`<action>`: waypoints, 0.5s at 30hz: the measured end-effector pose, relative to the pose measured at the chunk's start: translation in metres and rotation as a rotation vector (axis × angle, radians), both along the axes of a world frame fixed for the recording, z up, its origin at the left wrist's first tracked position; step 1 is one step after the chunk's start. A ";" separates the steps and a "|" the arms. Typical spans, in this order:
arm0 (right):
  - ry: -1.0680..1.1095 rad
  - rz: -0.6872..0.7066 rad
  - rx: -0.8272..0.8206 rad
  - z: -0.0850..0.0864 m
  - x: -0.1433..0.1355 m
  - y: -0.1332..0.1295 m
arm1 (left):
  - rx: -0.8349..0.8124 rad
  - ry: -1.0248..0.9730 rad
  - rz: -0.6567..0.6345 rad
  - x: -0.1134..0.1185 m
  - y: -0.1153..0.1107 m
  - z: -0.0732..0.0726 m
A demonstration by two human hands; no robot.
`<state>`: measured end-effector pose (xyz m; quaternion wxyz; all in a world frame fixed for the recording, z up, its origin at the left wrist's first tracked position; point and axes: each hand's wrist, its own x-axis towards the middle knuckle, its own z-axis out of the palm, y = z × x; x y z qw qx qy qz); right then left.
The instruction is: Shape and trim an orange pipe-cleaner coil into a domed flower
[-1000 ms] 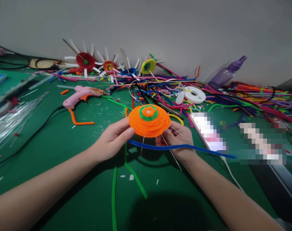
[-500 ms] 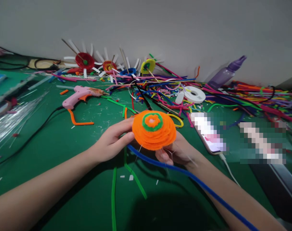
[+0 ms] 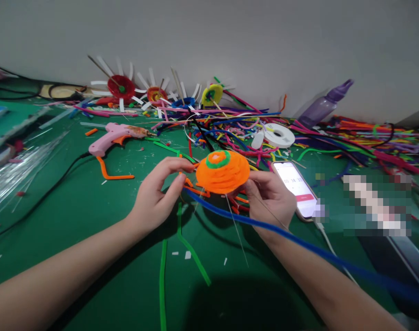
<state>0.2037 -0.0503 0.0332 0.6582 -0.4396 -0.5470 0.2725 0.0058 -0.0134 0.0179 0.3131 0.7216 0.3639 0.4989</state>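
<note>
A domed disc point(image 3: 226, 177) of coiled orange pipe cleaner, with a green ring near its top, is held up off the table and tilted. My right hand point(image 3: 273, 200) pinches its right edge between thumb and fingers. At the left edge my left hand point(image 3: 159, 191) has its index fingertip by the rim, and its thumb closes on the end of a long blue pipe cleaner point(image 3: 264, 224). This pipe cleaner runs under the disc and over my right wrist. Thin clear strands point(image 3: 237, 230) hang beneath the disc. The disc's underside is hidden.
A pink glue gun point(image 3: 116, 136) lies left on the green table point(image 3: 102, 243). Behind are coloured pipe cleaners point(image 3: 230, 124), a white ribbon spool point(image 3: 278, 135) and a purple bottle point(image 3: 321, 105). A lit phone point(image 3: 295, 188) with a cable sits right. Green pipe cleaners point(image 3: 163, 285) lie in front.
The disc has tilted, its green ring shifting up and left. My right hand has moved from underneath to its right edge. The blue pipe cleaner's free end has swung right.
</note>
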 end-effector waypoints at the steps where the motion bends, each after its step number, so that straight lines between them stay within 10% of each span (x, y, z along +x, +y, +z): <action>1: -0.072 -0.055 0.080 -0.002 0.001 -0.002 | 0.014 -0.017 0.034 0.000 -0.001 0.000; 6: -0.367 -0.149 0.287 -0.009 0.007 -0.007 | 0.051 -0.098 0.095 0.000 -0.008 -0.002; 15: -0.455 -0.134 0.302 -0.008 0.007 -0.011 | 0.020 -0.063 -0.276 0.001 -0.017 0.003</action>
